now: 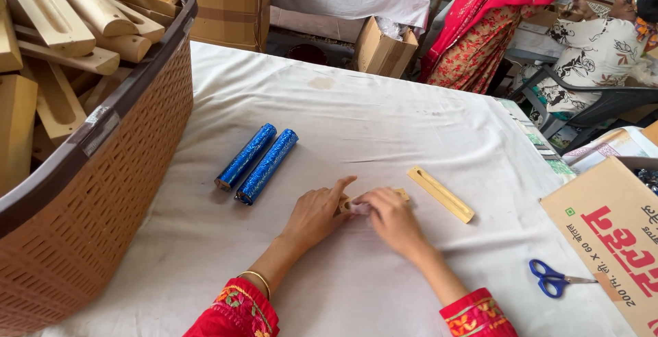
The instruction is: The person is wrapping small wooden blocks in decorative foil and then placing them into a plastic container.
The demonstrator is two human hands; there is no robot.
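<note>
Worktop (pixel 384 124) draped in white cloth is shown bearing, from largest to smallest, a brown basket (pixel 103 193) of wooden pieces, two blue glitter-wrapped rolls (pixel 259 162), a loose grooved wooden strip (pixel 441 194) and blue scissors (pixel 552 279). At the centre a small wooden piece (pixel 373 198) is pinned to the cloth, the left hand (pixel 317 215) and right hand (pixel 392 219) each keeping a narrow fingertip grip on it. A fitting or wrapping step is judged to be in hand, for which the piece would next need to be held steady.
</note>
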